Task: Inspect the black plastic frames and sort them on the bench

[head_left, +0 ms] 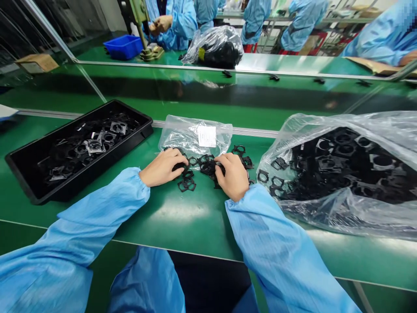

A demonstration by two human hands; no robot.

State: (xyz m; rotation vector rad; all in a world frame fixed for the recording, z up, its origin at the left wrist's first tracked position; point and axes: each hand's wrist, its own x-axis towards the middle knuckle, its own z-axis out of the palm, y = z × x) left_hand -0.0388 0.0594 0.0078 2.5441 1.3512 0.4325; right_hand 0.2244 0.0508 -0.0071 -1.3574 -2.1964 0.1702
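Note:
Small black plastic frames with round openings lie in a loose pile on the green bench, between and under my hands. My left hand curls its fingers and thumb round some of them at the left side of the pile. On the right, my right hand has bent fingers closed over more frames; what lies beneath the palm is hidden. Just behind the pile lies a flat clear plastic bag with a white label.
At left stands a black tray holding many frames. A large open clear bag full of frames fills the right side. Across a metal rail, a conveyor belt carries spaced black parts. Beyond are a blue bin and several people in blue smocks.

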